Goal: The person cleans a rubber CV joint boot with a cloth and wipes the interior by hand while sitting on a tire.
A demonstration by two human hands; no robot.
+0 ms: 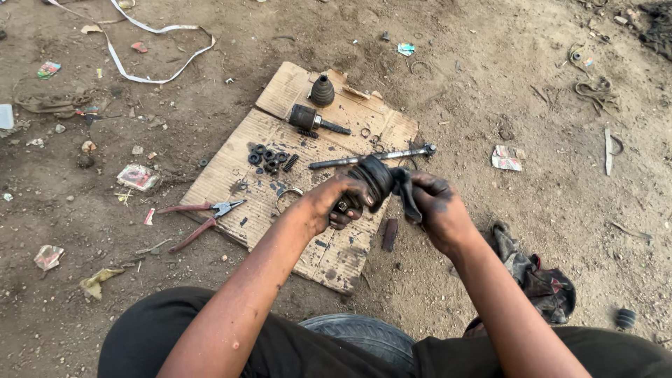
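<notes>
Both bare forearms reached forward from the lap and converged in front of the body; the left hand was curled, fingers wrapped under and thumb over, palm turned inward; the right hand, grease-blackened, was closed with its fingers pinched, wrist bent slightly down.

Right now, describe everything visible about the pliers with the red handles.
The pliers lie flat at the left edge of the cardboard sheet, metal jaws resting on it and pointing right, slightly parted. The two red-coated handles splay open over the dirt. They look worn and grimy. Neither hand touches them; the left hand is nearest.
</notes>
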